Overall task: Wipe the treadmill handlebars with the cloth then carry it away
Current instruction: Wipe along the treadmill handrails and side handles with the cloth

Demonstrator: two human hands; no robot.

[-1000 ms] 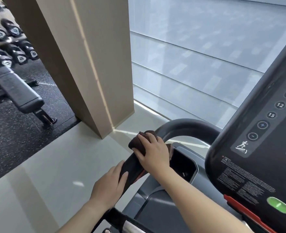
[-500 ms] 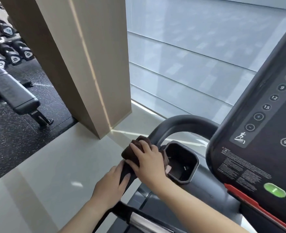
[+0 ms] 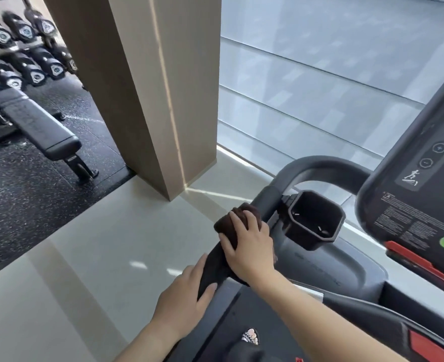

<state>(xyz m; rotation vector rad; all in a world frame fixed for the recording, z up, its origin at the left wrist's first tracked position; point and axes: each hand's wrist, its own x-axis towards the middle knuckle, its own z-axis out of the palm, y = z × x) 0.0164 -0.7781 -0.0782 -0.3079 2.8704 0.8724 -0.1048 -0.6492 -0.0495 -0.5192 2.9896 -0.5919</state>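
Note:
A dark brown cloth [image 3: 222, 224] is wrapped over the treadmill's left handlebar [image 3: 317, 167], a dark grey bar that curves up toward the console. My right hand [image 3: 251, 246] presses down on the cloth and grips it around the bar. My left hand [image 3: 186, 293] holds the lower stretch of the same bar just below the cloth, thumb over the top. The cloth hides the part of the bar under my right hand.
The black console [image 3: 424, 184] with round buttons and a green key rises at the right, a cup holder [image 3: 313, 220] beside the bar. A beige pillar [image 3: 142, 87] stands ahead. A weight bench [image 3: 36, 126] and dumbbell rack [image 3: 19, 48] sit at the left.
The view has shifted left and down, so the console sits further right. Both hands stay on the bar, the right hand with the cloth sitting a little lower along it.

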